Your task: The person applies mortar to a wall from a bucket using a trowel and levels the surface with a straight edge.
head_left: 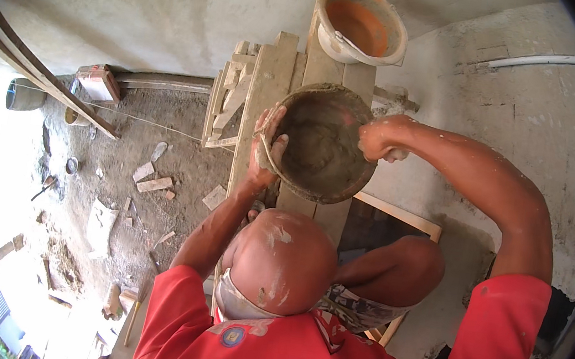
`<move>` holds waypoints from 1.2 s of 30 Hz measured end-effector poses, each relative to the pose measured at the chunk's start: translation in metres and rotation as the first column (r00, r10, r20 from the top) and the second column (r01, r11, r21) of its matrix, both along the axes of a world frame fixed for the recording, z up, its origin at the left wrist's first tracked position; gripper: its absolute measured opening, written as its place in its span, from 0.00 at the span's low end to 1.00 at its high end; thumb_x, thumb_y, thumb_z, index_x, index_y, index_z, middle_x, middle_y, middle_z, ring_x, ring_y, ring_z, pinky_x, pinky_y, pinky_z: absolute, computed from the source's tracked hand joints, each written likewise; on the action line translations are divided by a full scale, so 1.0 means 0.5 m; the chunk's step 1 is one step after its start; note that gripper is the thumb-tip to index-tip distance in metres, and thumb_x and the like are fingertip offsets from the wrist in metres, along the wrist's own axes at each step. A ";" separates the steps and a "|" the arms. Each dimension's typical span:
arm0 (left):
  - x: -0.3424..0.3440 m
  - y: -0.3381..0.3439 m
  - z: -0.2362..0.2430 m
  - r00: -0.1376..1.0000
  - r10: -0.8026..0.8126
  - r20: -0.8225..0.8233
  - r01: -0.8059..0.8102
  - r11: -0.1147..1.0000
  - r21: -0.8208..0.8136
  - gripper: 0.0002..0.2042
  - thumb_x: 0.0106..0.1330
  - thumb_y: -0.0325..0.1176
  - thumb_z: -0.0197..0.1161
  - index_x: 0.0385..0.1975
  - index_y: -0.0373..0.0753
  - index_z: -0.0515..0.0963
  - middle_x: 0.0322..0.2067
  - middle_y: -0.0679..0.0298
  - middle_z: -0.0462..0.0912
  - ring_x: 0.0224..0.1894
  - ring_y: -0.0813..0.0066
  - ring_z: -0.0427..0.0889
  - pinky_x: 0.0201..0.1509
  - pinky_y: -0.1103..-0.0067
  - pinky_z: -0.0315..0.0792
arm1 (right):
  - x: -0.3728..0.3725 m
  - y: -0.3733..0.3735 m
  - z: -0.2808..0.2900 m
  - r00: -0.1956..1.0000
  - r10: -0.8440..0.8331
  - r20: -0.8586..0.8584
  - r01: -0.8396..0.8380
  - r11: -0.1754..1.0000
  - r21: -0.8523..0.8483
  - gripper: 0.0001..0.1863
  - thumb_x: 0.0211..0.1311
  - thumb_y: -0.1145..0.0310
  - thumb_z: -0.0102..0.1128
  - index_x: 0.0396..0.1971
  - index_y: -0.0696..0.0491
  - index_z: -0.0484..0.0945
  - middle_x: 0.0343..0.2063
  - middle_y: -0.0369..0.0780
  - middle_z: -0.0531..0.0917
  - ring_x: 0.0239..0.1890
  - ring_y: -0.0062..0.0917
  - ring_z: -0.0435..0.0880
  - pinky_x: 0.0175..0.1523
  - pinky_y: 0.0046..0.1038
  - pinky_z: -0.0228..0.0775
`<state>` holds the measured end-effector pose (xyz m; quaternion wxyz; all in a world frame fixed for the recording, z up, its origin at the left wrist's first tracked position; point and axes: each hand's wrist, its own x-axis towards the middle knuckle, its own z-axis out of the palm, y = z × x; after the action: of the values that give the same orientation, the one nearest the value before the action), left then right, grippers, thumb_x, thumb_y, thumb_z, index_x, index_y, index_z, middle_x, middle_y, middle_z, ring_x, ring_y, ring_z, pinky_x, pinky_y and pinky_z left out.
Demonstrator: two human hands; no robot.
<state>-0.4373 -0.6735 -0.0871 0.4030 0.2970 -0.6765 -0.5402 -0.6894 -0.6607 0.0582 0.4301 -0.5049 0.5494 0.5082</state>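
Observation:
A round dark bucket [332, 196] with a mortar-caked rim stands on wooden planks in front of me. Wet grey mortar [316, 147] lies inside it, its surface stirred and uneven. My left hand [268, 141] grips the bucket's left rim, with the thumb over the inner side. At the right rim, my right hand [384, 138] is closed into a fist. Whatever it may hold is hidden by the fingers.
Beyond the mortar bucket, a pale bucket [332, 47] with an orange inside stands on the plank [357, 80]. Left of the planks is a wooden frame [229, 100]. Broken brick pieces [155, 184] litter the dirt floor below. A rough wall [530, 130] rises at right.

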 end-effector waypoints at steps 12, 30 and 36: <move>-0.006 0.014 -0.005 1.000 0.001 -0.008 -0.001 0.997 0.071 0.26 0.62 0.27 0.51 0.63 0.33 0.63 0.63 0.49 0.66 0.69 0.46 0.55 0.72 0.61 0.48 | 0.031 0.161 0.048 0.378 -0.898 0.225 0.917 0.396 0.041 0.10 0.55 0.73 0.59 0.35 0.59 0.71 0.21 0.38 0.76 0.17 0.20 0.75 0.18 0.26 0.68; 0.002 0.015 0.033 0.995 -0.058 -0.080 0.058 0.998 0.000 0.27 0.68 0.35 0.46 0.66 0.29 0.56 0.65 0.45 0.59 0.68 0.51 0.57 0.71 0.65 0.48 | 0.078 0.282 0.005 -0.220 -0.887 0.405 0.968 -0.147 0.202 0.07 0.53 0.71 0.58 0.31 0.52 0.70 0.17 0.35 0.71 0.17 0.20 0.71 0.18 0.26 0.62; 0.012 0.037 0.069 0.995 -0.059 -0.080 0.065 0.995 0.078 0.28 0.65 0.32 0.47 0.66 0.31 0.56 0.64 0.43 0.60 0.67 0.49 0.58 0.71 0.64 0.50 | 0.078 0.282 0.023 0.043 -0.866 0.498 0.998 0.064 0.025 0.13 0.53 0.69 0.58 0.38 0.56 0.71 0.19 0.36 0.72 0.18 0.21 0.74 0.18 0.27 0.67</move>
<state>-0.4311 -0.6551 -0.0528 0.3997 0.2707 -0.6471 -0.5901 -0.6504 -0.5195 0.0697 0.6626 -0.1622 0.7214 -0.1195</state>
